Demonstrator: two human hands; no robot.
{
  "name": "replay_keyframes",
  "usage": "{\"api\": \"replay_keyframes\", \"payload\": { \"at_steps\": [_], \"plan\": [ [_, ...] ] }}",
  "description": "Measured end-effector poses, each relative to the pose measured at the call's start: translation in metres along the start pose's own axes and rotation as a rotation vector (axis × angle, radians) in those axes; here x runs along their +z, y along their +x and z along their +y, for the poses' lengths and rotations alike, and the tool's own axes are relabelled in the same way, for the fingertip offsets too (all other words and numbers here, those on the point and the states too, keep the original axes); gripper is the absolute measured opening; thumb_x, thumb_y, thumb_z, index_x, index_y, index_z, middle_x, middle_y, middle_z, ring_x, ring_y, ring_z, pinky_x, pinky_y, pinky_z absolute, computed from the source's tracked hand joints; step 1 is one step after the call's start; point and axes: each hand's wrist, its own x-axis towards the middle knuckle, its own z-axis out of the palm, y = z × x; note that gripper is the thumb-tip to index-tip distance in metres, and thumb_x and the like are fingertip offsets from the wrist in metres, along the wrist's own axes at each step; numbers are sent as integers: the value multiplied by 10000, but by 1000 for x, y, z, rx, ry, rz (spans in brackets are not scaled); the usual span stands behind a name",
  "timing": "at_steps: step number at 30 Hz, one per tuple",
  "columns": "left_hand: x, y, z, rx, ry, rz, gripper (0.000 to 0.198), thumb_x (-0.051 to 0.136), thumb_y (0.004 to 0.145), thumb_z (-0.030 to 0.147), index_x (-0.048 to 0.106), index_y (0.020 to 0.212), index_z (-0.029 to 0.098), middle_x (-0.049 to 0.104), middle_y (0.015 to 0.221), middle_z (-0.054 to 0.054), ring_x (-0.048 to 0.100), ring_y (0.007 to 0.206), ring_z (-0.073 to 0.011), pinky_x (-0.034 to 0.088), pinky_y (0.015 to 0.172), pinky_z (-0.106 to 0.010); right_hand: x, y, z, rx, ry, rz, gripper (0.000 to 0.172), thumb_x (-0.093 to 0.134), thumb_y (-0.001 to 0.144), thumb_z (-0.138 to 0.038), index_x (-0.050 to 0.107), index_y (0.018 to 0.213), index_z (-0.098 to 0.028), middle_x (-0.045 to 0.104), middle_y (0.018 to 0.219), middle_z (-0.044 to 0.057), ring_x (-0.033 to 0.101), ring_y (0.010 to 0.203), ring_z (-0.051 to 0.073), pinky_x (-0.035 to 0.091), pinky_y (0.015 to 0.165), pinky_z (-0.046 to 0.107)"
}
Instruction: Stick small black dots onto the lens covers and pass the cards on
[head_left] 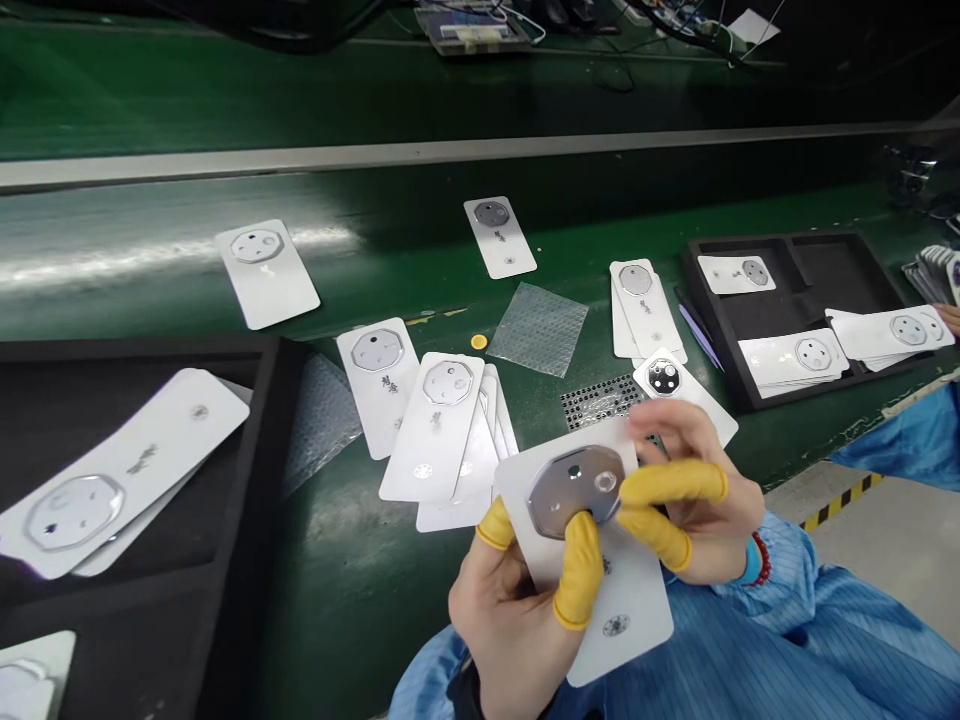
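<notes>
My left hand (517, 620) grips a white phone back panel (637, 610) by its left side, its yellow-capped thumb pressing at the lower edge of the grey octagonal camera area (562, 490). Close by that area's right edge is my right hand (697, 490). Its two yellow-capped fingertips are pinched together; whatever is between them is too small to make out. Just beyond the hands lies a sheet of small black dots (600, 400), partly hidden. Beside it rests a white panel with a black camera circle (697, 400). Several more white panels (435, 430) overlap left of my hands.
A black divided tray (247, 520) with white panels stands at left, another black tray (817, 260) at right. Bubble wrap (538, 328), a yellow finger cot (478, 342) and single panels (270, 280) lie on the green bench. Another person's hand (951, 318) shows at far right.
</notes>
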Motion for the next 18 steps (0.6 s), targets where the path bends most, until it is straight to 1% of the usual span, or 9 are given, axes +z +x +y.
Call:
{"api": "replay_keyframes", "payload": {
  "at_steps": [2,4,5,7,10,12,14,16,18],
  "plan": [
    [0,0,-2,-15,-8,-22,257,819,740,239,757,988,218,772,668,17,659,455,-98,548,474,-127,1,-3,4,140,107,16,377,711,866,-129,669,1208,-281,671,1215,64,688,1069,204,604,971,391],
    [0,4,-2,-37,-44,-88,226,804,757,236,755,977,221,794,756,-5,712,542,-128,570,515,-142,3,-4,8,226,233,20,409,700,890,-165,629,1268,-302,730,1129,42,730,1000,196,634,921,387],
    [0,6,-1,-51,-66,-125,205,799,761,236,755,961,220,801,794,-17,734,590,-147,580,534,-151,4,-4,10,258,281,26,394,696,897,-175,631,1263,-306,748,1093,30,744,971,190,651,885,366],
    [0,11,2,-82,-107,-176,180,793,768,244,751,942,218,800,818,-30,758,664,-178,584,539,-157,6,-3,12,301,323,46,349,702,893,-179,656,1217,-300,765,1065,16,753,962,189,660,861,339],
    [0,14,4,-131,-137,-198,212,803,758,259,747,958,218,784,796,-27,769,737,-212,590,542,-169,7,0,11,329,353,54,333,712,879,-160,673,1190,-272,767,1076,26,753,977,199,658,870,336],
    [-1,13,2,-135,-140,-199,240,805,756,269,746,984,223,788,833,-31,771,780,-223,609,583,-192,8,2,10,328,374,55,345,706,874,-132,676,1193,-263,763,1095,34,752,987,200,655,874,328],
    [-2,12,0,-135,-113,-187,246,801,762,269,747,998,226,797,869,-34,770,757,-210,613,594,-197,7,1,9,328,379,55,363,702,869,-108,677,1197,-263,760,1111,36,750,993,199,648,884,320],
    [-2,11,-2,-134,-73,-167,241,809,752,259,754,982,216,802,838,-32,758,658,-183,598,542,-177,7,-1,9,328,350,66,360,710,862,-110,683,1189,-257,759,1113,38,752,988,202,648,881,315],
    [-2,11,-4,-134,-52,-162,264,839,707,230,760,957,203,801,786,-25,737,577,-167,586,505,-169,7,-3,9,323,296,78,336,726,855,-137,694,1171,-244,765,1094,42,757,969,205,658,857,308]
  ]
}}
